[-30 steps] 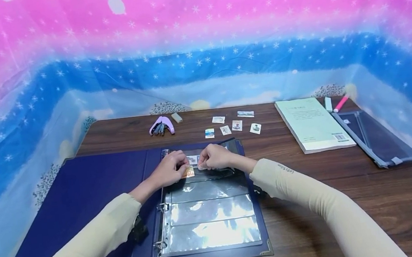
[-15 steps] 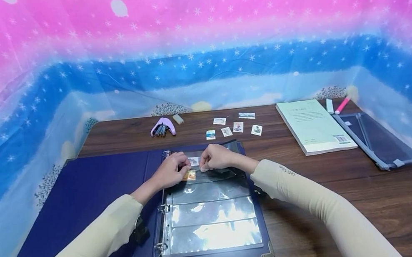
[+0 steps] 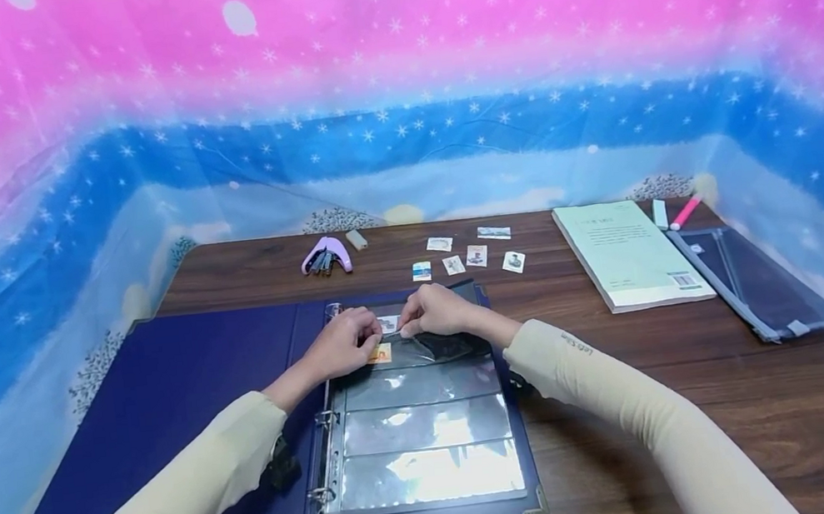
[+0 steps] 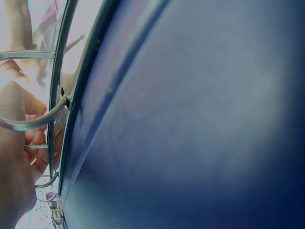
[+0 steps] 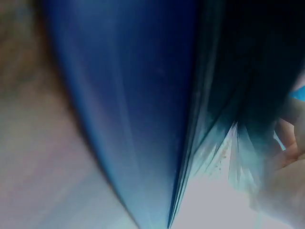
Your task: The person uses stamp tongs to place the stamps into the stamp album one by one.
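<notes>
Past my fingers hung a cloth backdrop [image 3: 398, 128], pink above, blue below, dotted with white snowflakes, around the far edge and sides of a brown wood-grain table [image 3: 592, 464]. An open navy ring binder [image 3: 156, 401] lay under my fingers, its bare cover to their left, its page of clear strips [image 3: 370, 433] beneath and nearer me. Well to their right were a dark mesh pouch [image 3: 772, 278] and a pale green book [image 3: 631, 259]. My left hand [image 3: 345, 341] and right hand [image 3: 434, 311] were near each other, thumb and fingertips of each pinching the edge of the upper clear pocket [image 3: 437, 348]. Six loose stamps [image 3: 476, 256] lay beyond my fingers; a pale stamp [image 3: 389, 324] showed between them, an orange stamp [image 3: 380, 353] just below the left ones. Compared with a second earlier, the orange stamp sat slightly farther below those fingertips; the loose stamps had stayed put.
</notes>
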The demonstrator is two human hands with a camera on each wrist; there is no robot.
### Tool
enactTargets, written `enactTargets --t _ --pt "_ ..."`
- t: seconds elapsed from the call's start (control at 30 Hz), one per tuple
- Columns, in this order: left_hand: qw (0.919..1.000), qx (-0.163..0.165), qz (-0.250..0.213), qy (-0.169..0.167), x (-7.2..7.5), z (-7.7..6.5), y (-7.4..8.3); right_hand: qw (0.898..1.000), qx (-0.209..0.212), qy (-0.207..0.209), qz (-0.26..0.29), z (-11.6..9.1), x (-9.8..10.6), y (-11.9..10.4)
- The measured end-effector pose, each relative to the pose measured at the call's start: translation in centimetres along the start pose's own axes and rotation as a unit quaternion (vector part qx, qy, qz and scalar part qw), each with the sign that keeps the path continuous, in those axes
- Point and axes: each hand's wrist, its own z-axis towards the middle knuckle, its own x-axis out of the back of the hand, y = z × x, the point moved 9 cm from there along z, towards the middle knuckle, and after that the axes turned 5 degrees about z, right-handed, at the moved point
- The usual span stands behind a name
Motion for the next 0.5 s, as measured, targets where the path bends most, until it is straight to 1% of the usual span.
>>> enactTargets --t 0.17,0.27,0.4,0.5 --pt "0.9996 -0.016 0.023 -0.007 0.1 0.0 0.4 0.999 -0.023 0.021 0.032 -0.5 1.2 0.9" --pt "0.9994 -0.021 0.027 -0.006 0.1 -0.1 0.5 0.998 -0.035 0.041 0.039 -1.0 2.2 1.5" --pt "0.9995 -0.018 0.027 -0.008 -0.1 -0.1 0.3 0.993 -0.063 0.088 0.052 -1.8 4.4 3.1" --pt "0.9995 -0.014 0.025 -0.012 -0.3 0.0 0.1 0.985 -0.085 0.132 0.068 -2.5 6.5 4.9"
